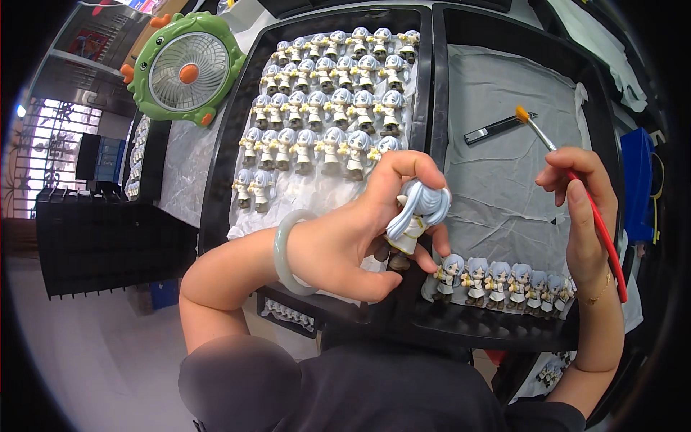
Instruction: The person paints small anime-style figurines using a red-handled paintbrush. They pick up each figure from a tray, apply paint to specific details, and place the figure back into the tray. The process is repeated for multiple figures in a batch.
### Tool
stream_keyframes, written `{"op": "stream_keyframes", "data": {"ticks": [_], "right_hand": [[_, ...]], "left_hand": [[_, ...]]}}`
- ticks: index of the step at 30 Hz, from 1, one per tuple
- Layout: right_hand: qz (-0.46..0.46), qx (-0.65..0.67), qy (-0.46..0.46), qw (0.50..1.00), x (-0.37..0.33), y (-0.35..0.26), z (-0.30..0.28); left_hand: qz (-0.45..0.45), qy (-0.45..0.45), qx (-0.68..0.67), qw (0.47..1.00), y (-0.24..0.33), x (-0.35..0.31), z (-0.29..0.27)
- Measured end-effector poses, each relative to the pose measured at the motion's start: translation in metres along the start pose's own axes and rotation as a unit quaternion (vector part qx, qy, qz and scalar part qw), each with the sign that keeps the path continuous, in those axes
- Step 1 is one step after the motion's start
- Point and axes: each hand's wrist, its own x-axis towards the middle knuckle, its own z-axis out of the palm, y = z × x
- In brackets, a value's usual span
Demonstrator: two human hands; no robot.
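Between the thumb and fingers of my left hand (345, 237) is a small figurine (414, 219) with long pale blue hair, a white outfit and dark boots, its hair side showing. My right hand (586, 209) grips a paintbrush (596, 216) with a red handle, a silver ferrule and yellow-orange bristles. The bristles point up and left, apart from the figurine. Just below the held figurine, a row of similar figurines (498, 281) lines the near edge of the right tray (612, 129). Rows of more figurines (331, 101) fill much of the left tray (223, 144).
A black utility knife (497, 130) lies on the grey lining sheet (497, 187) of the right tray. A green cartoon-shaped fan (158, 93) stands at the far left. Beyond the right tray is a blue bin (638, 180). A black crate (115, 237) sits at left.
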Motion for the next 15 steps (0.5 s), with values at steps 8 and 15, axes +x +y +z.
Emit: {"op": "stream_keyframes", "data": {"ticks": [8, 15], "right_hand": [[-0.013, -0.007, 0.0, 1.0, 0.001, 0.002, -0.003], [-0.014, -0.032, 0.004, 0.999, 0.001, 0.004, -0.003]], "left_hand": [[0.07, 0.0, 0.122, 0.99, -0.012, 0.003, -0.009], [0.111, 0.096, 0.511, 0.847, 0.001, 0.001, -0.006]]}}
